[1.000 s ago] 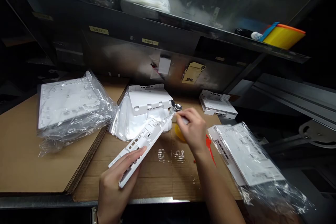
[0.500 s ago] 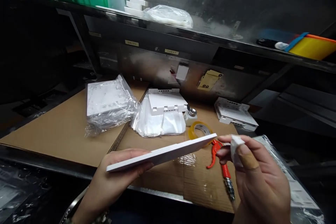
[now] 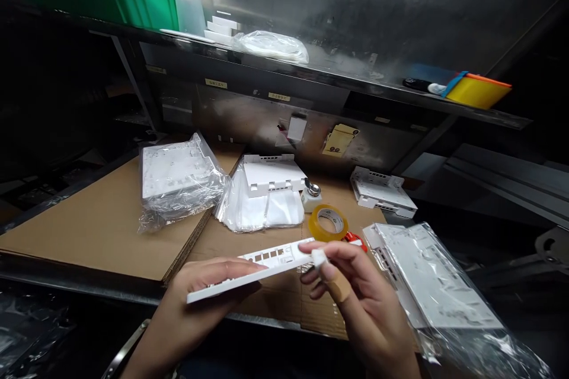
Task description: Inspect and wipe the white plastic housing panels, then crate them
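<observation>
My left hand (image 3: 208, 296) grips the near left end of a thin white plastic part (image 3: 284, 257), which is tilted so that a row of rectangular slots shows. At its far right end is my right hand (image 3: 364, 296), with a small white cloth or paper piece (image 3: 319, 258) pinched between thumb and fingers. A tan bandage wraps the right thumb. Just behind the hands lies a roll of yellow tape (image 3: 328, 222), and a bit of a red tool (image 3: 355, 241) shows beside it, the rest hidden by my right hand.
Bagged white parts lie on cardboard at left (image 3: 178, 172) and right (image 3: 438, 278). A white part (image 3: 273, 174) rests on clear bags (image 3: 262, 213), beside a small dispenser (image 3: 312, 198). Another white part (image 3: 383, 191) sits back right. A shelf (image 3: 329, 74) crosses above, holding a green bin (image 3: 133, 0).
My right hand has moved left to the part's end. The white part has been turned to show its slotted face. The view has shifted, showing more of the right bagged parts.
</observation>
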`<state>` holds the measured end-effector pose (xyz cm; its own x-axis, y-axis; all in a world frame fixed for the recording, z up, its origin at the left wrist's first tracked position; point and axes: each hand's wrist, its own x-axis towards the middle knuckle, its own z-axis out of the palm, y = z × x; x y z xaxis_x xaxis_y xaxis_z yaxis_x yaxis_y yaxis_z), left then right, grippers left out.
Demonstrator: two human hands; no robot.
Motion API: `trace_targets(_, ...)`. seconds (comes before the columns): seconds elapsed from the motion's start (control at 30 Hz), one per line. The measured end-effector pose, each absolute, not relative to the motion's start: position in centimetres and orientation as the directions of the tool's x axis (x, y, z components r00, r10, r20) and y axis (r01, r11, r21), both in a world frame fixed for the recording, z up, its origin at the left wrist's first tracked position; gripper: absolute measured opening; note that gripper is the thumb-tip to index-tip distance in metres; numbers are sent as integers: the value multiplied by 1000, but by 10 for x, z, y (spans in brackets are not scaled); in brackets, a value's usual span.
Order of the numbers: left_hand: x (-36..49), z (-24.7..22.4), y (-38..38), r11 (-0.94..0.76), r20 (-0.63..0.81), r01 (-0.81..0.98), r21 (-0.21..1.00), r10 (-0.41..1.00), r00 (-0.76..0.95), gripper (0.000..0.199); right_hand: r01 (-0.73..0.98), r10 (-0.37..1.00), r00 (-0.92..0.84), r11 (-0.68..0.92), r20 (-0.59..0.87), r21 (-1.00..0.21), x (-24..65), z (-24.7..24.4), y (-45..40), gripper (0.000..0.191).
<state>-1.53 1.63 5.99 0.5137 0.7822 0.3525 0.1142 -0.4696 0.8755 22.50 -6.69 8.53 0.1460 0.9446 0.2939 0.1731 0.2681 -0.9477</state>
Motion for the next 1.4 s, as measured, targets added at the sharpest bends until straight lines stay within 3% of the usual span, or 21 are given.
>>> trace_targets(0.07, -15, 51, 17, -522, 381, 127, 843, 747, 546, 21, 208, 954, 136, 237, 268, -949, 226, 81, -65, 15)
trace_targets(0.13, -11, 38, 19, -525, 407, 150, 838, 784, 468, 25, 207, 940, 192, 243, 283, -948, 228, 75, -62, 14)
trace_targets(0.2, -4, 26, 19, -409, 381, 84, 909, 895, 232, 58, 200, 888, 304, 294, 344, -935, 229, 70, -61, 12)
trace_targets(0.27, 6, 19, 19, -160, 180, -229, 960, 981, 70, 100, 210, 810, 427, 343, 401, -916, 229, 64, -61, 11)
trace_targets(0.33, 17, 19, 18, 184, -75, -569, 801, 975, 210, 111, 217, 768, 478, 367, 426, -905, 228, 55, -63, 11)
trace_targets(0.43, 29, 29, 18, 502, -280, -685, 528, 864, 418, 90, 224, 814, 374, 386, 444, -895, 230, 38, -68, 11)
trace_targets(0.5, 34, 42, 20, 537, -381, -720, 440, 837, 392, 69, 248, 858, 282, 367, 429, -896, 230, 28, -72, 14)
trace_targets(0.63, 42, 70, 27, 535, -503, -809, 245, 783, 366, 60, 375, 845, 210, 395, 492, -838, 216, 28, -81, 19)
trace_targets(0.77, 51, 83, 25, 533, -446, -814, 230, 801, 398, 58, 500, 753, 42, 553, 657, -666, 182, 45, -79, 20)
trace_targets(0.97, 50, 83, 20, 523, -455, -818, 242, 805, 380, 48, 622, 704, -40, 573, 709, -533, 171, 52, -68, 14)
trace_targets(1.13, 49, 81, 22, 495, -450, -834, 245, 820, 354, 48, 608, 675, 6, 583, 738, -539, 166, 49, -68, 15)
trace_targets(1.23, 46, 78, 23, 508, -448, -827, 242, 814, 369, 54, 607, 681, -62, 606, 730, -514, 164, 48, -68, 16)
trace_targets(1.3, 38, 74, 26, 503, -464, -827, 250, 813, 353, 57, 623, 728, -75, 567, 681, -538, 178, 46, -68, 16)
trace_targets(1.4, 17, 64, 31, 501, -446, -831, 242, 818, 363, 62, 679, 771, 63, 432, 634, -593, 217, 41, -68, 17)
